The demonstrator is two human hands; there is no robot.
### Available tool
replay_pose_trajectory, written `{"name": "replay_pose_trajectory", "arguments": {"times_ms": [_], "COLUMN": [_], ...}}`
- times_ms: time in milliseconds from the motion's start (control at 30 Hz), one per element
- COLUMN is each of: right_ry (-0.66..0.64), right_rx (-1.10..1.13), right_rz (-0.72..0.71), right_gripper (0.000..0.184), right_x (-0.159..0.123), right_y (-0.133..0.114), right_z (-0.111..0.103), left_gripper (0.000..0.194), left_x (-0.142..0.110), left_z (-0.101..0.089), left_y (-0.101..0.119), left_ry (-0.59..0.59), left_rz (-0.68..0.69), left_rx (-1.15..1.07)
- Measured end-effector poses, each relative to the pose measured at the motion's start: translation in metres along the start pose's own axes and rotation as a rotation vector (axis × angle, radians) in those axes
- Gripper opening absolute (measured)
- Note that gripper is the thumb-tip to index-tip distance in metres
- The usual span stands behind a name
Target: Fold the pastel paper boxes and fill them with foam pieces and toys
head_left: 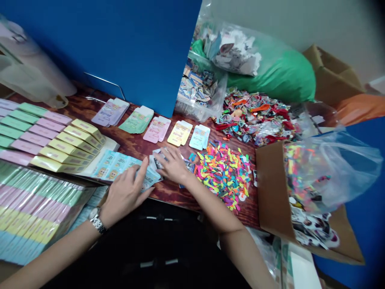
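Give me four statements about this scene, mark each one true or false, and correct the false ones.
1. The left hand has a wristwatch on its wrist. True.
2. The right hand rests on a pile of bright scraps. False: it is on small flat packets, and the pile of bright scraps lies apart, to its right.
3. Five small stacks of pastel packets lie in a row on the wooden table. True.
4. The cardboard box stands left of the hands. False: the cardboard box stands to their right.
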State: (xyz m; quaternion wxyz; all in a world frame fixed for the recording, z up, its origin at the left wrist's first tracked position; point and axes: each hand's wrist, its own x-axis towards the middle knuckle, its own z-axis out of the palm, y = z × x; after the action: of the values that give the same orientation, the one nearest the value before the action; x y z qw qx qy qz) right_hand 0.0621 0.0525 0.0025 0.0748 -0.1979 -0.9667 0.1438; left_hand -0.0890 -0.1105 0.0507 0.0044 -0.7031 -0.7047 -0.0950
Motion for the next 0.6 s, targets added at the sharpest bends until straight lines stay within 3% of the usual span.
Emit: {"name": "replay_pose_trajectory", "arguments": {"times_ms": [133, 333, 433, 500, 600], "right_ry": [-0.138, -0.112, -0.016, 0.120, 0.340], "right_rx": [-0.148, -0.175, -0.121, -0.008, 0.302], "right_rz": [-0.031, 0.015, 0.059, 0.086, 0.084], "right_gripper": [0.060, 0.064, 0.063, 0.051, 0.036], "right_x": [0.005, -0.029, -0.042, -0.050, -0.066], "right_y": [-0.002, 0.000, -0.004, -0.009, -0.021], "right_z": [0.016, 0.011, 0.000, -0.018, -0.056], "left_gripper": [0.074, 0.068, 0.072, 0.071, 0.062], "left_x": [-0.003, 0.011, 0.012, 0.012, 0.015], "left_z": [0.003, 0.008, 0.014, 0.014, -0.009], "left_y": [-0.005, -0.003, -0.002, -0.003, -0.003], "left_ry": [-0.048, -0.101, -0.074, -0.030, 0.064], "left_rz": [-0.012, -0.030, -0.048, -0.062, -0.094], "left_rx": [0.195, 0.275, 0.276, 0.234, -0.062]}}
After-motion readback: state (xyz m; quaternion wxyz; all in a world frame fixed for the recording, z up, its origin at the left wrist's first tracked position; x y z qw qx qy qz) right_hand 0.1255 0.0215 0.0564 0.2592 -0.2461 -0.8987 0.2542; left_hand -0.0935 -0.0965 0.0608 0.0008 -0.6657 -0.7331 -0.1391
